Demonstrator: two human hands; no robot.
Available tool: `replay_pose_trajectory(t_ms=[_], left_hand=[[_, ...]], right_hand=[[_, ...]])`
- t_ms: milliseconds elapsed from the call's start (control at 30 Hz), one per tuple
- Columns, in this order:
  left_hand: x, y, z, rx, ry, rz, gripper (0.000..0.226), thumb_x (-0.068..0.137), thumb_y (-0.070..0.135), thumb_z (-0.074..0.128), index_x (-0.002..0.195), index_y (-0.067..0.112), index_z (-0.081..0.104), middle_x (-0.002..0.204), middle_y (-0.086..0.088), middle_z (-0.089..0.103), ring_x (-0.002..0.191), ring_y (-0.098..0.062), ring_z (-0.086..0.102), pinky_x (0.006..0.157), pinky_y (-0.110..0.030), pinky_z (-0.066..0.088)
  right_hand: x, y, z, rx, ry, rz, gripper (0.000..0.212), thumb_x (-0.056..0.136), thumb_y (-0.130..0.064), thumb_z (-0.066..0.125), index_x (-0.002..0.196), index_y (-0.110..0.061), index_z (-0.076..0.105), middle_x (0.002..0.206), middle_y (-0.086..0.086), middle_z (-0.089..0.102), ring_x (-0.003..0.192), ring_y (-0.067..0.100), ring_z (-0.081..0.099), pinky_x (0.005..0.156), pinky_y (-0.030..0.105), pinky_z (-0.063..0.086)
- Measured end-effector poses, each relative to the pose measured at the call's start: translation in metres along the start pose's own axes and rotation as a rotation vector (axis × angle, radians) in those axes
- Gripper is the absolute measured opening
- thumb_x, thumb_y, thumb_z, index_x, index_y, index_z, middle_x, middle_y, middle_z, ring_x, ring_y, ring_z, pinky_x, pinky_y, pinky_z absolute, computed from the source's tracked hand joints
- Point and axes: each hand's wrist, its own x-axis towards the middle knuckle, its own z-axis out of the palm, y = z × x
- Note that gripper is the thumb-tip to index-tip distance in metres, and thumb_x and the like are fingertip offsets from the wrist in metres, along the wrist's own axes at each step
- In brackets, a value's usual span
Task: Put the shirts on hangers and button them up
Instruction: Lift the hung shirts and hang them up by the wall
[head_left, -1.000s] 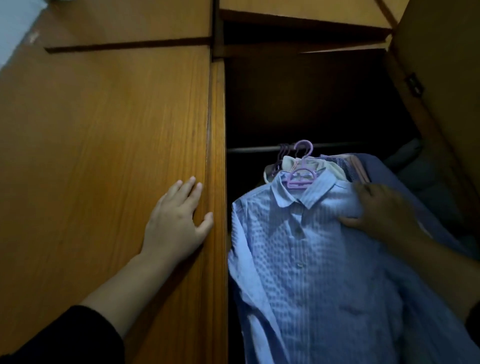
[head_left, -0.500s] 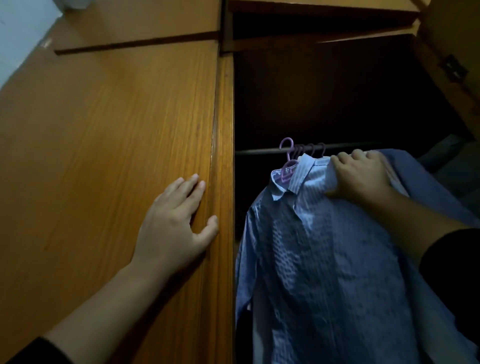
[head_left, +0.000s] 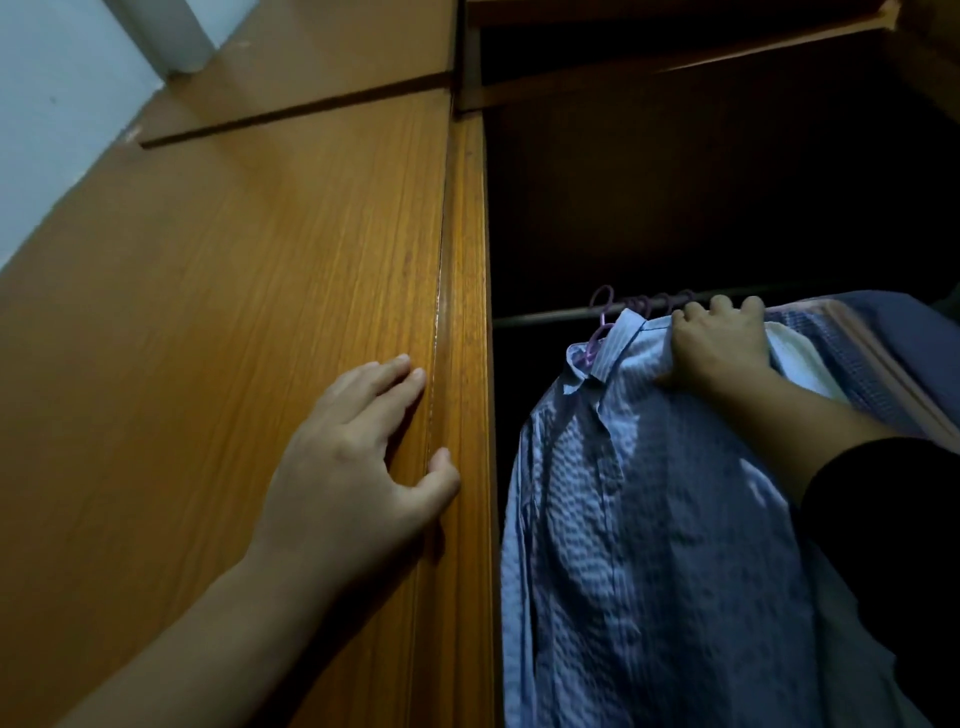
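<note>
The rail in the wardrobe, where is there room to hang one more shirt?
The rail is bare between the wardrobe post and the purple hooks. Right of the hooks it is crowded with shirts, where the right hand grips.

No readable text, label, brand, number or sign showed anywhere. Shirt (head_left: 660, 545) carried stripes only, no lettering seen. Hanger (head_left: 597, 338) plain purple, unmarked. Wardrobe door (head_left: 234, 312) bare wood grain, no sticker or print.
</note>
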Motion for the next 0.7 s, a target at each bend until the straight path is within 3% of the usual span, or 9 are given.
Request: replay_pose_trajectory(t_ms=[167, 700], left_hand=[[-0.001, 0.000, 0.001, -0.026, 0.010, 0.002, 0.077, 0.073, 0.058, 0.039, 0.138, 0.018, 0.048, 0.137, 0.020, 0.034, 0.131, 0.005, 0.022, 0.103, -0.012, 0.013], [-0.001, 0.001, 0.000, -0.031, -0.003, 0.015, 0.069, 0.077, 0.051, 0.044, 0.134, 0.013, 0.053, 0.136, 0.013, 0.041, 0.129, 0.003, 0.025, 0.102, -0.017, 0.018]], right_hand=[[0.014, -0.013, 0.011, -0.012, 0.011, 0.008, 0.056, 0.083, -0.055, 0.055, 0.124, -0.016, 0.050, 0.121, 0.003, 0.055, 0.110, 0.024, 0.046, 0.087, 0.038, 0.033], [0.019, -0.018, 0.011, -0.082, -0.022, -0.027, 0.043, 0.089, -0.046, 0.051, 0.122, -0.019, 0.052, 0.121, 0.002, 0.055, 0.110, 0.023, 0.047, 0.090, 0.036, 0.033]])
